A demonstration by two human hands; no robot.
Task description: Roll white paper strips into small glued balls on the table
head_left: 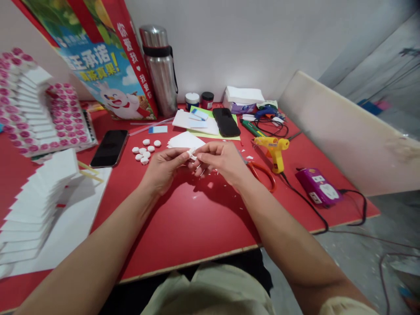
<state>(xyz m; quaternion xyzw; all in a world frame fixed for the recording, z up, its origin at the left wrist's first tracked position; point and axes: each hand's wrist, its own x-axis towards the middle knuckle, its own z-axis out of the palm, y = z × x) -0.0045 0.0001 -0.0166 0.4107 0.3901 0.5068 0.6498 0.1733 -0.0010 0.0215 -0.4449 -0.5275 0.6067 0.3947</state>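
Red tabletop [183, 227]: runs under the whole spread, its near edge just in front of the person.
Printed carton [108, 78]: stands at the back left, a cartoon rabbit on its front.
White card staircase [65, 166]: curves in overlapping steps over a white sheet [80, 214], left.
Steel vacuum flask [160, 74]: upright, just beside the carton.
Right hand [221, 162]: fingers bent, thumb and fingertips pinched on the white strip [192, 154].
Left hand [160, 168]: curled, thumb and forefinger pinched on the same strip.
Yellow glue gun [277, 155]: right of the right hand, well apart from it.
White card stack [187, 140]: just beyond both hands.
White discs [142, 151]: grouped near the left hand.
White strip: between both sets of fingertips, above the tabletop, partly hidden.
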